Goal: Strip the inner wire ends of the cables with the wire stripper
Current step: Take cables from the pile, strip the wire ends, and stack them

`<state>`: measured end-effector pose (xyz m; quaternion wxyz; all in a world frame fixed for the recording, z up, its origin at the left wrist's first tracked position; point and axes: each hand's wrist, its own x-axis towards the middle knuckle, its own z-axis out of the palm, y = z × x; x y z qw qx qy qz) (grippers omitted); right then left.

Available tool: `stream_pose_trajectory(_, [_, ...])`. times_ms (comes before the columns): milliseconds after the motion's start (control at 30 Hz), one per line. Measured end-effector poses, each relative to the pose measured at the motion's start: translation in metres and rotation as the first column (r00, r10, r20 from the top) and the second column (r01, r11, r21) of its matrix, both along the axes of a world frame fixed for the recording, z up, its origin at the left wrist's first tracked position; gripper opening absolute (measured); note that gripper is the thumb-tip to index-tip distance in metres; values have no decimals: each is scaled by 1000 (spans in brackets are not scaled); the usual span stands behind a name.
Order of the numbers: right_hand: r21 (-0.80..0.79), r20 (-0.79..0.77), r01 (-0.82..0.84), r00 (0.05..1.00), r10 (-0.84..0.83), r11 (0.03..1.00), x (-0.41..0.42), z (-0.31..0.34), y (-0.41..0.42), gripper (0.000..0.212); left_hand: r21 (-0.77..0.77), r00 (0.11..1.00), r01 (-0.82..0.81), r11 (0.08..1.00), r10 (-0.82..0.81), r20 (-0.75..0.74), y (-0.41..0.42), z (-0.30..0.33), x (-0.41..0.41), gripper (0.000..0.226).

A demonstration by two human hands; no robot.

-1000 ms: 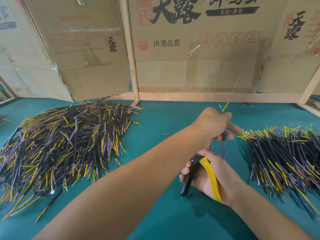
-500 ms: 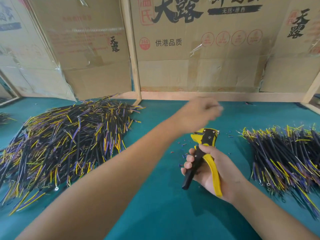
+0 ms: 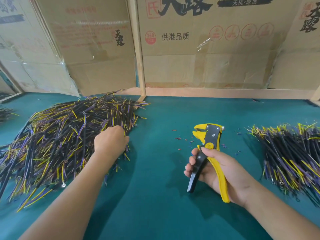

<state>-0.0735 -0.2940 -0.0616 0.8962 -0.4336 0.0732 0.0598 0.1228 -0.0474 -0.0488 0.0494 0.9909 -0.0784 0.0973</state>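
A large loose pile of black cables [image 3: 57,141] with yellow and purple inner wires lies on the left of the green table [image 3: 155,205]. My left hand [image 3: 110,141] rests on this pile's right edge, knuckles up, its fingertips hidden among the cables. My right hand [image 3: 218,172] grips the yellow and black wire stripper [image 3: 207,153] by its handles. The tool's jaws point up and away from me, with nothing in them. A second, neater pile of cables [image 3: 292,156] lies at the right.
Small bits of stripped insulation [image 3: 180,138] are scattered on the table around the stripper's head. Cardboard sheets [image 3: 207,49] on a wooden frame [image 3: 138,66] wall off the back. A few more cables [image 3: 5,113] lie at the far left edge.
My left hand has swung from above the stripper, beside the right pile, across to the left pile. The right hand and stripper have stayed in place, and the jaws now show.
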Motion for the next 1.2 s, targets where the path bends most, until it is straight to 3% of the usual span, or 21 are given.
stream_pose_trajectory(167, [-13,-3,9,1000,-9,1000,0,-1,0,26,-111,997,45,993,-51,-60,8,2,-3,41])
stream_pose_trajectory(333, [-28,-23,22,999,-22,999,1,2,2,27,-404,983,158,901,-183,-22,11,17,-10,46])
stream_pose_trajectory(367, [-30,-26,23,999,-24,999,1,2,2,27,-517,975,190,834,-222,-1,9,20,-13,44])
stream_pose_trajectory(433, [-33,-31,21,999,-22,999,1,2,2,28,-746,959,255,616,-262,111,3,27,-20,37])
stream_pose_trajectory(533, [-25,-30,20,999,-21,999,0,3,2,28,-868,911,390,307,-264,316,-7,38,-36,29])
stream_pose_trajectory(600, [-22,-25,20,999,-20,1000,0,2,2,30,-880,873,429,202,-343,347,-14,40,-47,26])
stream_pose_trajectory(667, [-18,-21,14,1000,-14,1000,1,2,2,30,-879,825,451,156,-449,344,-21,39,-57,23])
stream_pose_trajectory(733, [-17,-19,11,1000,-11,1000,1,1,1,29,-852,752,482,203,-594,284,-23,37,-62,19])
stream_pose_trajectory(833, [-31,-13,30,999,-30,999,1,0,0,29,-700,612,560,443,-790,-11,-18,33,-63,20])
stream_pose_trajectory(933, [-25,-11,73,997,-74,997,2,1,0,30,-587,517,534,608,-785,-343,-11,33,-61,22])
stream_pose_trajectory(1033, [-8,-28,109,994,-110,994,2,3,-2,31,-565,440,518,642,-767,-468,-2,37,-58,27])
stream_pose_trajectory(1100, [-4,-31,122,992,-122,993,2,3,-2,30,-542,481,519,661,-750,-454,-2,36,-55,32])
stream_pose_trajectory(1200, [-10,-21,174,984,-174,985,3,3,0,29,-489,696,560,669,-700,-159,-22,24,-56,28])
